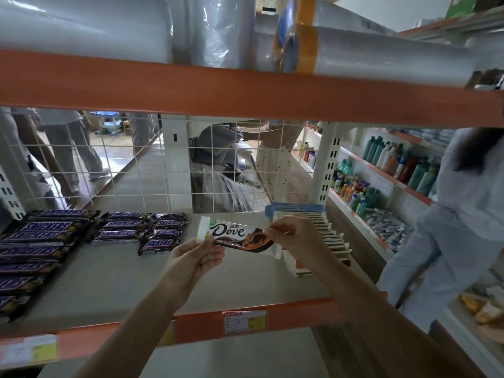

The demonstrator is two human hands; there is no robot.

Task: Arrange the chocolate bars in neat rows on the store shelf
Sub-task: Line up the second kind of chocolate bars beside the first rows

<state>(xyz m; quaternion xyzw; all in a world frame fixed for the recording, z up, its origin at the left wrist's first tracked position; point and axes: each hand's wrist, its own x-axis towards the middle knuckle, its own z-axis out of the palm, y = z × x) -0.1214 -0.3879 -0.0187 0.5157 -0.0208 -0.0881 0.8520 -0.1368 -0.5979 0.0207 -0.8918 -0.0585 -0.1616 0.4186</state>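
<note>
Above the shelf (114, 282), left hand (195, 259) and right hand (296, 237) pinch opposite ends of a Dove chocolate bar (231, 234), right of the Snickers bars (49, 241).

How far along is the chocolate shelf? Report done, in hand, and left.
Done: Snickers bars lie in rows on the shelf's left side, though the small stack beside them looks uneven. In hand: one Dove bar, held above the shelf by its ends, left hand and right hand. Left: placing it, and apparently emptying the display box at right.
</note>
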